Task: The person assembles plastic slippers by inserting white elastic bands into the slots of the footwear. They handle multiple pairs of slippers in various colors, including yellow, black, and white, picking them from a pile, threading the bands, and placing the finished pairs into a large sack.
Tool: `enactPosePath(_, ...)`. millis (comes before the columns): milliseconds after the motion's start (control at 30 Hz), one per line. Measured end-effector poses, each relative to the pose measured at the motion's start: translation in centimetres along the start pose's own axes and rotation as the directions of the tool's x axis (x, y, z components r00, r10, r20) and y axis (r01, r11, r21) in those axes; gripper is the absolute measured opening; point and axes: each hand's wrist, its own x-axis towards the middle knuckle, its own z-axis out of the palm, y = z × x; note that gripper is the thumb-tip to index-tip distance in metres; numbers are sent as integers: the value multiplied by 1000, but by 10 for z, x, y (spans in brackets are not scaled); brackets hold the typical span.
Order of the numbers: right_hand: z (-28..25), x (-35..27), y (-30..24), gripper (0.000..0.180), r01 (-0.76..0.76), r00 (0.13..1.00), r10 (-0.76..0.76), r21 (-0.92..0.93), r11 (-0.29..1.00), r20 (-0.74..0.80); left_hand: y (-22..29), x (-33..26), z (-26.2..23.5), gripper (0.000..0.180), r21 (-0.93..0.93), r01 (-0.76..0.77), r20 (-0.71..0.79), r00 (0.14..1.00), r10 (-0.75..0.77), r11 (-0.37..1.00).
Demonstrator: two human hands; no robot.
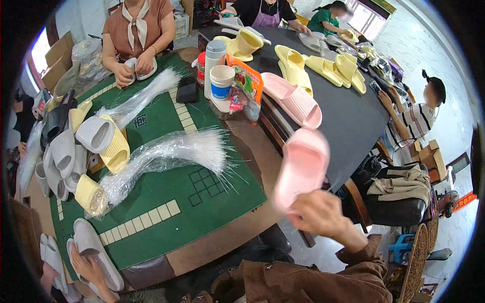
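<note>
A pink slide slipper, slightly blurred, is gripped at its lower end by my right hand beyond the table's right corner. Its upper end comes close to another pink slipper on the dark table. At the lower left, my left hand lies with fingers stretched over a pair of light grey slippers by the table edge. Two bundles of clear plastic strands rest on the green mat, the nearer partly wrapped in film. Beside them are heaped grey and yellow slippers.
A grey bottle, a paper cup, an orange packet and a phone stand or lie between the tables. Yellow slippers lie on the dark table. Several people work around; one handles slippers opposite.
</note>
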Motion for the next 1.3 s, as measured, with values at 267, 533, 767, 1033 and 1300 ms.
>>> enactPosePath(267, 29, 27, 100, 35, -374, 924, 359, -114, 921, -129, 103, -12, -52, 37, -285, 130, -209, 958, -194, 950)
enactPosePath(533, 71, 94, 216, 37, -273, 905, 356, -323, 906, 233, 402, 1, -110, 49, -962, 0, 172, 780, 602, 275)
enactPosePath(767, 41, 93, 192, 22, -459, 882, 468, -310, 833, -49, 503, -31, -80, 73, -870, -340, 65, 639, 766, 357)
enactPosePath(1033, -10, 107, 47, 20, 64, 992, -72, -81, 995, -99, 498, -53, -47, 49, -677, -635, -154, 618, 771, 373)
enactPosePath(1300, 91, 123, -59, 17, 670, 724, -689, 205, 713, 31, 416, -45, -104, 29, -599, -750, -366, 569, 736, 282)
